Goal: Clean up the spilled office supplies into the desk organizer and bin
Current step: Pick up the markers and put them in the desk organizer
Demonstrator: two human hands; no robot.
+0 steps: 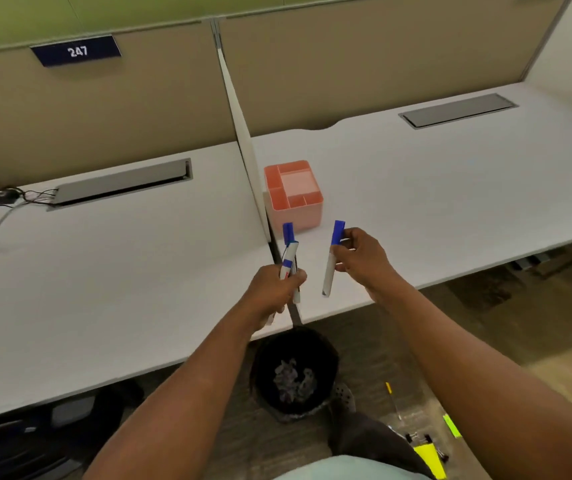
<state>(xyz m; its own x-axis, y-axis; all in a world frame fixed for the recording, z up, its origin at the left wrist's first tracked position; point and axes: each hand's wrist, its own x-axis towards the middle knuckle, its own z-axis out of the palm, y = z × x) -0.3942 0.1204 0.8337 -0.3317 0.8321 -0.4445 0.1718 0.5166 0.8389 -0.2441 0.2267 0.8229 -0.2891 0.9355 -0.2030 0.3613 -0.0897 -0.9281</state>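
On partition nameplate [76, 50], white digits read "247".

We read one sign only: the number "247" in white figures on a dark blue nameplate [76, 50], which is fixed near the top edge of the beige partition panel [104, 109]. Taking the white divider [239, 126] between the two desks as our landmark, the nameplate sits well to the left of it and higher up. The plate is slightly tilted in our view, and we see no other words on it. The markers [290, 252] just beside the near end of the divider carry blue and red label bands, but we cannot make out any letters or brand on them; the print is too small and blurred.
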